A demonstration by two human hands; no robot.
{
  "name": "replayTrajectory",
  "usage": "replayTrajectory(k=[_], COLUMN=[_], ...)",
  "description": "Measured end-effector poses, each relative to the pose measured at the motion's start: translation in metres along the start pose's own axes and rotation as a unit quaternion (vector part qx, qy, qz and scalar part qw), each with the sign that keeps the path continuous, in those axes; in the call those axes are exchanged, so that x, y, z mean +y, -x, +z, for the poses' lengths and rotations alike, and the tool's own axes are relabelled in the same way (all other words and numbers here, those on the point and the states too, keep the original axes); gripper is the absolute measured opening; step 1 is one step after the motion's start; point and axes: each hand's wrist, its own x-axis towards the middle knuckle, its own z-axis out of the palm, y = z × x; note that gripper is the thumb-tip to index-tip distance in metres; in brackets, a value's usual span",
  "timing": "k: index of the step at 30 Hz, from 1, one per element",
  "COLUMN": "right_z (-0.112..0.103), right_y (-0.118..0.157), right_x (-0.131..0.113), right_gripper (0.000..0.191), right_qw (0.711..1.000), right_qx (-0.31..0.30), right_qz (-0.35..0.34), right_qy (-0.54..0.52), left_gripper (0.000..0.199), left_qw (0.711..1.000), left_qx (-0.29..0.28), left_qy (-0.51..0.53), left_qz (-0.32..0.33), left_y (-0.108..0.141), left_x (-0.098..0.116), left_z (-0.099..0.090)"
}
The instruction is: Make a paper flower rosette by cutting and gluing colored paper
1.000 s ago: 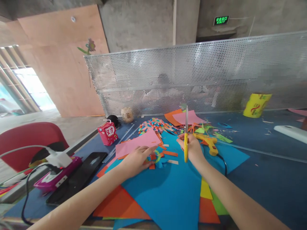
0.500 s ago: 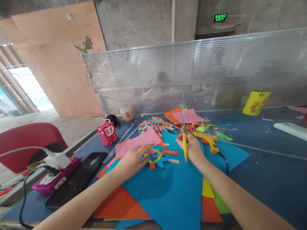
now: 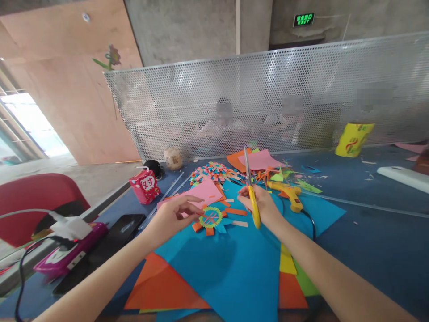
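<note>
while the right hand has its grip closed on the yellow handles of the scissors, whose blades point up and away over the paper, the left hand reaches to the near-left edge of a toothed yellow-green ring. its thumb and fingertips are close together there, but whether they pinch the ring or a thin reddish strip over it, i cannot tell. the ring lies on a large blue sheet, between the two hands, with thin pinkish lines crossing its middle. as for progress, the ring's teeth look fully cut, and short orange tabs and a blue cut piece sit along its edge; the rim seems only partly ringed by them. a loose orange strip and a whitish strip lie to its right. farther back, a dense multicoloured paper piece looks much nearer complete. beside the right hand are the yellow glue gun and green scraps on the dark blue surface; large sheets below look uncut.
</note>
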Motion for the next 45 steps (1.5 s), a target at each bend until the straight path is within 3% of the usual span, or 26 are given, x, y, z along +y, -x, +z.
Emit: replayTrajectory(k=[7, 12, 15, 21, 28, 31, 36, 39, 43, 45], right_z=[0.004, 0.008, 0.011, 0.012, 0.014, 0.013, 0.013, 0.018, 0.022, 0.022], right_y=[0.006, 0.021, 0.025, 0.028, 0.038, 0.039, 0.037, 0.038, 0.041, 0.042], right_x=[-0.013, -0.034, -0.034, -0.033, -0.034, -0.033, -0.032, -0.035, -0.038, -0.037], right_gripper=[0.016, 0.022, 0.028, 0.019, 0.024, 0.031, 0.013, 0.013, 0.012, 0.012], right_qw=[0.996, 0.979, 0.969, 0.958, 0.936, 0.936, 0.951, 0.96, 0.976, 0.982], right_qx=[-0.045, -0.146, -0.174, -0.224, -0.308, -0.313, -0.276, -0.252, -0.194, -0.169], right_qz=[0.02, 0.045, 0.055, 0.063, 0.052, 0.032, 0.042, 0.035, 0.011, -0.002], right_qy=[-0.079, -0.136, -0.164, -0.167, -0.165, -0.155, -0.133, -0.118, -0.095, -0.086], left_gripper=[0.026, 0.019, 0.02, 0.025, 0.024, 0.028, 0.024, 0.022, 0.024, 0.026], left_qw=[0.993, 0.98, 0.97, 0.956, 0.956, 0.955, 0.943, 0.938, 0.928, 0.922], left_qx=[0.024, -0.022, -0.043, -0.097, -0.096, -0.096, -0.104, -0.096, -0.043, -0.05], left_qy=[0.114, 0.186, 0.219, 0.264, 0.263, 0.268, 0.307, 0.325, 0.368, 0.384], left_qz=[0.017, 0.072, 0.092, 0.078, 0.083, 0.086, 0.077, 0.077, 0.03, -0.007], left_y=[-0.004, -0.01, -0.013, -0.019, -0.018, -0.018, -0.018, -0.017, -0.013, -0.012], left_x=[0.009, 0.018, 0.021, 0.014, 0.009, 0.007, 0.007, 0.01, 0.008, 0.007], left_z=[-0.005, 0.007, 0.015, 0.022, 0.019, 0.018, 0.02, 0.021, 0.026, 0.03])
